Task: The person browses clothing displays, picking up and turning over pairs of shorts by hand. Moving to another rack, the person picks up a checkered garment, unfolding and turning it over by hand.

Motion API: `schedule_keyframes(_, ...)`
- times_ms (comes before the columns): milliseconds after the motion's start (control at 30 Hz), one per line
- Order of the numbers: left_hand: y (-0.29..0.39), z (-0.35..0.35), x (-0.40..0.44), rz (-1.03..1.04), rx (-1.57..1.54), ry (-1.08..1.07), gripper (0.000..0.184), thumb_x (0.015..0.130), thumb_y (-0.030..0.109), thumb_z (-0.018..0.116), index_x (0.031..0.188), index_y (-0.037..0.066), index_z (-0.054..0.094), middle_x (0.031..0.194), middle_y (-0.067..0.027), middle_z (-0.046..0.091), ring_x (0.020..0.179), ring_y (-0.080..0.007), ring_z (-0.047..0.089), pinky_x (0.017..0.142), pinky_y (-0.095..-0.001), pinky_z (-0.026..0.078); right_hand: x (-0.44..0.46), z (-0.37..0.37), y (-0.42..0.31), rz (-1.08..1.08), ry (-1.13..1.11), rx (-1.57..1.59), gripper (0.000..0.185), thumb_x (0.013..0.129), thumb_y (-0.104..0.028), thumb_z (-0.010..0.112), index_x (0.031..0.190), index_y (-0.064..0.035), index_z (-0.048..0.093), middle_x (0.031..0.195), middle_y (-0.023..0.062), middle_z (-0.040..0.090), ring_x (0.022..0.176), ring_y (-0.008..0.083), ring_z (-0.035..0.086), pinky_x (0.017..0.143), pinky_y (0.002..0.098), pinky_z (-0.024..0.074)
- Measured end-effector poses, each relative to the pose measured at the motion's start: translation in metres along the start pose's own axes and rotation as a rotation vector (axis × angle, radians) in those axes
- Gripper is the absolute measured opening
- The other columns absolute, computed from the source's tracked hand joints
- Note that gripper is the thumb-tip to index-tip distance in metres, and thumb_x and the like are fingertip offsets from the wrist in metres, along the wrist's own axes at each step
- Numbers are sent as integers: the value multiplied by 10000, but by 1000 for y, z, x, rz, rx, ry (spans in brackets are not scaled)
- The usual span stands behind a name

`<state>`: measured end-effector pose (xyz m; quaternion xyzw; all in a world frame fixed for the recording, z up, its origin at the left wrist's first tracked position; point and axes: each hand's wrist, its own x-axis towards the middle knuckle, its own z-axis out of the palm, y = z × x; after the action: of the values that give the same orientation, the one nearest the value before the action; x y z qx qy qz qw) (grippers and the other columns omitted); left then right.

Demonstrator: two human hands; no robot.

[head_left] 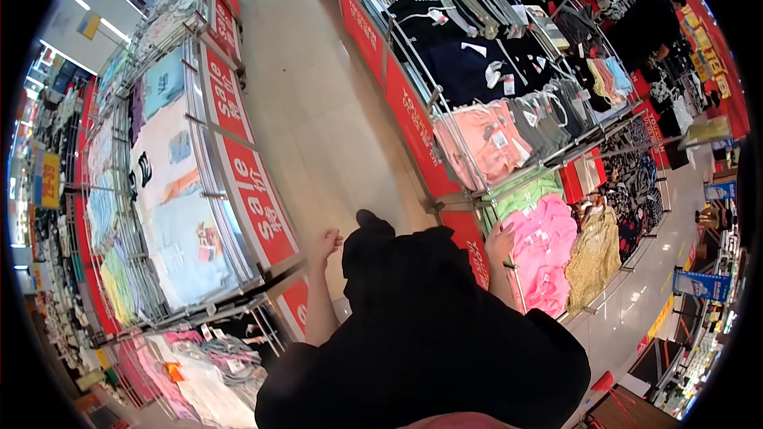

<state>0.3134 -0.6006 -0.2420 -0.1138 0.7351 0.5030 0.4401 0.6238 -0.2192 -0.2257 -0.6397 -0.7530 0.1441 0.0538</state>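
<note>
My left hand (328, 243) hangs over the aisle floor, beside the left rack's red sale panel (253, 199). Its fingers are curled, and I cannot make out anything in them. On the other side, my right hand (501, 245) is at the edge of the right rack, close to a pink garment (544, 246) and a green garment (528, 195). The fingers of this hand point up and look loosely extended, with no object visible in them. Black clothing (421, 326) covers my body between the two hands.
The tiled aisle (318, 95) runs forward between two metal-railed racks. Light-coloured folded clothes (187, 246) lie on the left rack. Peach (485, 143) and dark garments fill the right one. A person in black (648, 24) is at the upper right.
</note>
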Motion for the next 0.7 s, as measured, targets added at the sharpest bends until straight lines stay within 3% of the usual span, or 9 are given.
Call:
schedule_keyframes(133,69,-48,54,57,86,50,319,940,349,547,1087,69,586,927,-57,671,811,-137,636,717,-292,501,22,15,-66,52,-44,-32,722,961,-507,381,1414,50,303,1333,390,398,1258,487,403,1057,552,304)
schedule_keyframes(200,104,-71,76,123,12,80,271,936,327,578,1045,80,610,885,-18,658,778,-94,616,688,-224,479,33,29,-86,6,43,25,737,958,-520,375,1402,64,312,1334,403,383,1260,501,390,1061,552,300)
schedule_keyframes(267,135,-85,95,134,-7,73,262,938,309,578,1042,72,615,876,-18,657,771,-89,615,674,-215,476,45,38,-107,113,60,-47,762,953,-533,370,1388,90,313,1340,411,367,1273,518,359,1060,561,295)
schedule_keyframes(300,145,-91,107,153,-5,78,279,938,311,568,1054,61,609,903,-46,669,800,-117,630,692,-248,489,44,37,-122,137,164,-136,741,952,-527,397,1296,129,387,1229,413,445,1157,558,427,1001,568,354)
schedule_keyframes(333,154,-95,116,168,-4,83,295,937,312,558,1066,50,603,930,-75,682,829,-146,646,711,-280,502,45,33,-134,144,163,-140,741,952,-527,397,1296,129,387,1229,413,445,1157,558,427,1001,568,354)
schedule_keyframes(400,171,-97,132,161,5,57,281,935,309,570,1056,59,611,909,-51,673,801,-119,634,686,-252,494,52,28,-158,174,9,-182,797,948,-549,369,1365,128,316,1354,417,343,1282,538,329,1086,559,250)
schedule_keyframes(433,180,-95,140,158,10,37,268,934,307,581,1046,67,618,887,-27,664,772,-91,623,662,-223,486,54,30,-173,129,85,-249,779,951,-550,378,1310,142,394,1290,426,404,1235,544,382,1057,546,306)
schedule_keyframes(600,229,-82,196,120,40,-37,286,935,318,577,1042,56,617,896,-41,670,782,-100,629,672,-226,490,96,77,-241,73,55,-109,780,953,-522,396,1336,157,359,1315,434,382,1276,528,357,1092,511,277)
schedule_keyframes(700,283,-79,233,145,113,-127,299,936,300,564,1060,32,606,909,-58,670,802,-124,631,697,-259,484,123,107,-304,-79,192,-124,734,963,-467,406,1351,151,327,1337,430,358,1275,524,360,1099,513,264)
